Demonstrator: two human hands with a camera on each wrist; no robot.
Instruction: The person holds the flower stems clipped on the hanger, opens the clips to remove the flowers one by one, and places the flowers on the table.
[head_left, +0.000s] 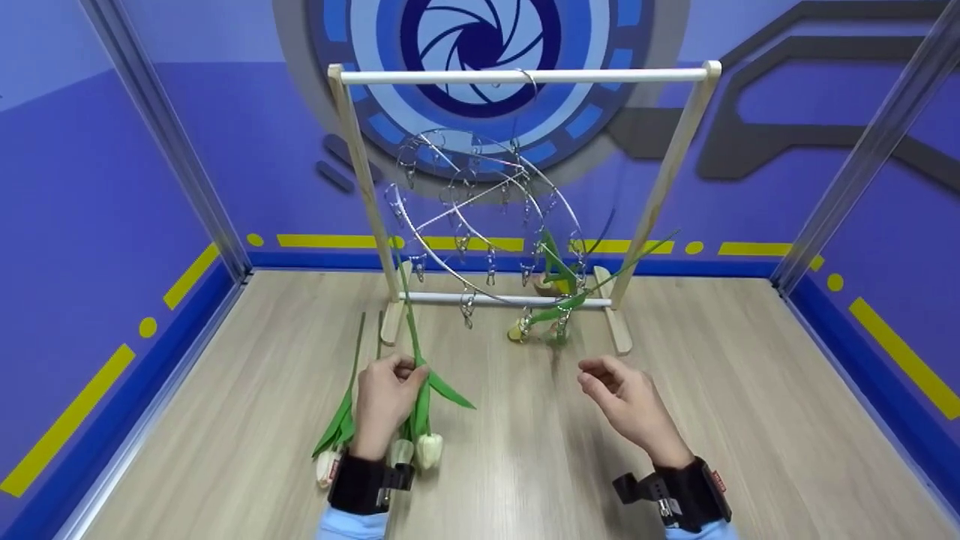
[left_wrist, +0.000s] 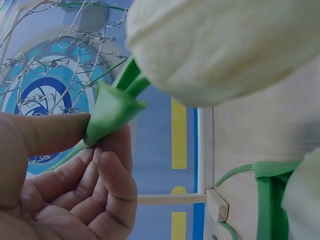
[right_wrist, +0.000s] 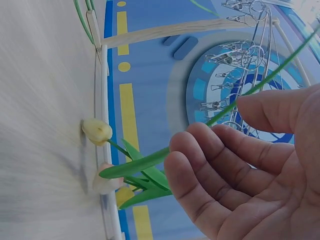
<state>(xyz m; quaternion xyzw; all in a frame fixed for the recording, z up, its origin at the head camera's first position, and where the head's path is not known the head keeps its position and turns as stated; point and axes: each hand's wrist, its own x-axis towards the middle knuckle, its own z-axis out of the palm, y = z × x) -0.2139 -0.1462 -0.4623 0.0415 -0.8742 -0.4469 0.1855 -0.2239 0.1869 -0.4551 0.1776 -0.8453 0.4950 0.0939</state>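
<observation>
My left hand (head_left: 386,401) pinches a white tulip (head_left: 430,451) between thumb and fingers, at the green leaf base (left_wrist: 112,110) on its stem. The flower hangs down and the stem points up toward the hanger. My right hand (head_left: 630,405) holds nothing; its fingers are loosely curved, palm showing in the right wrist view. Ahead hangs a round metal clip hanger (head_left: 491,264) with several clips. Tulips hang head down at its right side, among them a yellow tulip (right_wrist: 97,131) and a pale pink one (right_wrist: 104,181).
A wooden stand (head_left: 669,165) carries the hanger from its white top bar (head_left: 615,76). On the table (head_left: 750,390), two more white tulips lie by my left hand, one white tulip (head_left: 328,466) left of it and another tulip (head_left: 402,452) partly hidden. Blue patterned walls (head_left: 90,225) enclose the table.
</observation>
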